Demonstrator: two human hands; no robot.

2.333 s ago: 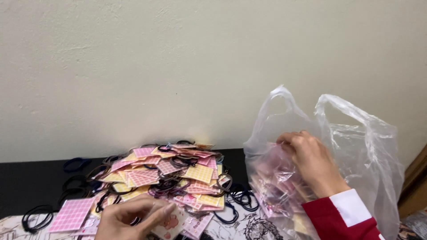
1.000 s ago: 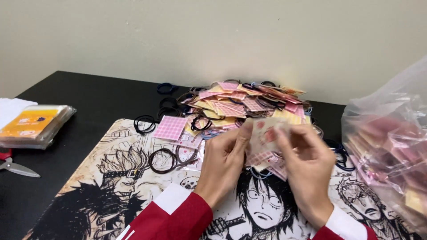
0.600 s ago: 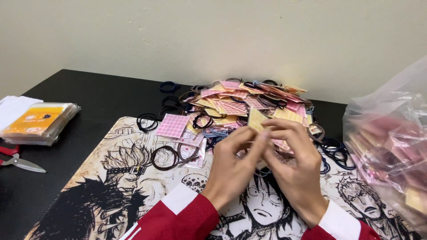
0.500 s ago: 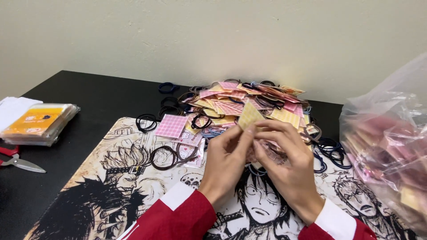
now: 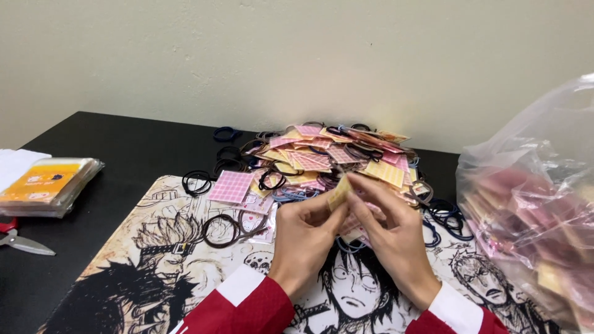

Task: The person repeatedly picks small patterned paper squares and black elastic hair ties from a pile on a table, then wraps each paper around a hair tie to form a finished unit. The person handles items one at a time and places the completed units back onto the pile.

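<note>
Nearest, two red sleeves with white cuffs came up over the printed cartoon mat (image 5: pixel 154 260). Above them the left hand (image 5: pixel 306 238) and the right hand (image 5: pixel 393 238) met, fingertips pinched together on one small yellow checked card (image 5: pixel 340 192), which stood tilted on edge between them, just in front of the pile. Both hands were closed narrowly on that card; whether a hair tie hung from it I could not tell. It looked to me a job for fingertips alone: a light, even pinch at the card's edges, kept low over the mat, should keep it from bending or slipping.

Left of the hands lay a loose black hair tie (image 5: pixel 221 230) and a pink checked card (image 5: pixel 231 187). Farther left, scissors (image 5: pixel 21 241) and a wrapped orange packet (image 5: pixel 46 185) sat on the black table (image 5: pixel 124 142). At the right stood a clear plastic bag (image 5: pixel 532 210) full of pink and yellow cards. Beyond, the heap of cards and ties (image 5: pixel 334 154) rose near the wall.
</note>
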